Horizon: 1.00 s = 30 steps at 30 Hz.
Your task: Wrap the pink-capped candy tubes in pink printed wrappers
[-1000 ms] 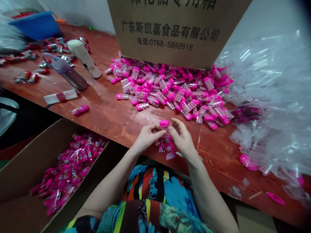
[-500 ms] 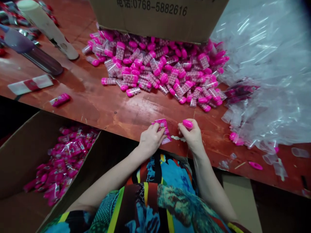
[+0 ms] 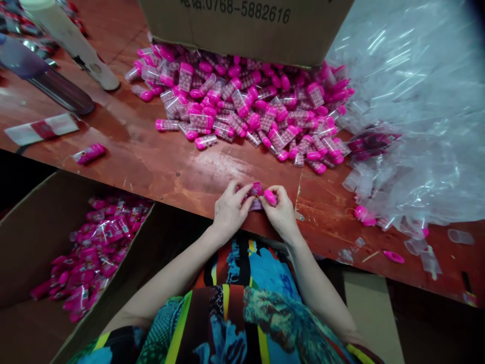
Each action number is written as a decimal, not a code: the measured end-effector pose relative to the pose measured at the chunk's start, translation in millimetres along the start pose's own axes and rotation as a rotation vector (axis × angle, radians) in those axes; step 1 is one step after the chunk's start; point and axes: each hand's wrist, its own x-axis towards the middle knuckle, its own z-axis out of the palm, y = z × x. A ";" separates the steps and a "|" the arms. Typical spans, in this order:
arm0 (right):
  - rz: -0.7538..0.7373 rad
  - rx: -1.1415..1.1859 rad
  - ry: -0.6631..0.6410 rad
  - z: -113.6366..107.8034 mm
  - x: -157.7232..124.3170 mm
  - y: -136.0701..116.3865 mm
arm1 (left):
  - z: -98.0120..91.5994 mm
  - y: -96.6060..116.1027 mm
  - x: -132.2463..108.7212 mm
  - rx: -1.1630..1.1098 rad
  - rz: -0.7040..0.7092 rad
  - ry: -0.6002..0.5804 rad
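Observation:
Near the table's front edge, my left hand [image 3: 229, 210] has its thumb and fingers pinched on a small pink printed wrapper [image 3: 256, 189]. Close beside it on the right, my right hand [image 3: 283, 216] is closed around a small candy tube, whose pink cap [image 3: 270, 197] sticks out above the thumb. The tube's body is hidden in the fingers, at the wrapper's right side. Beyond both hands lies a heap of clear candy tubes [image 3: 238, 125] with pink caps and small pale balls inside.
A cardboard box [image 3: 242, 35] stands behind the heap. Clear plastic bags and empty tubes [image 3: 413, 111] spread at right. A wrapped tube [image 3: 90, 153] and two bottle-like containers [image 3: 56, 86] lie at left. Below, an open carton [image 3: 26, 232] holds wrapped tubes.
My right hand has moved left with the candy tube, up to the wrapper. My left hand has shifted slightly, its fingers still on the wrapper. The view has drifted a little.

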 end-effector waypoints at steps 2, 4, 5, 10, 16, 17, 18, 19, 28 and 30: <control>-0.016 -0.058 -0.020 0.5 5.5 1.1 | -1.3 -0.1 -1.5 0.065 -0.022 0.038; -0.029 -0.135 -0.067 -0.2 9.6 1.9 | -0.6 -1.0 -4.6 0.139 0.030 0.023; -0.033 -0.176 -0.090 -0.8 11.0 2.0 | 0.7 -1.8 -6.3 0.174 0.080 0.001; -0.023 -0.406 -0.110 -5.9 12.5 1.8 | 9.4 -8.2 -13.7 0.253 0.216 -0.027; -0.080 -0.180 0.090 -13.0 10.0 7.2 | 3.7 -9.5 -9.4 -0.001 0.112 0.003; -0.084 -0.086 0.122 -13.9 9.4 6.4 | 1.2 -7.7 -5.9 -0.076 0.049 0.028; -0.080 0.008 0.139 -14.5 8.8 4.8 | -1.4 -5.2 -1.5 -0.156 -0.023 0.052; -0.070 0.093 0.143 -14.9 8.0 2.6 | -3.9 -2.1 3.3 -0.246 -0.100 0.061; 0.053 0.540 0.094 -9.7 2.1 -12.0 | -13.8 19.3 20.0 -1.166 -0.661 -0.525; 0.047 0.529 0.104 -8.8 4.5 -10.9 | -12.1 15.0 17.6 -1.221 -0.643 -0.527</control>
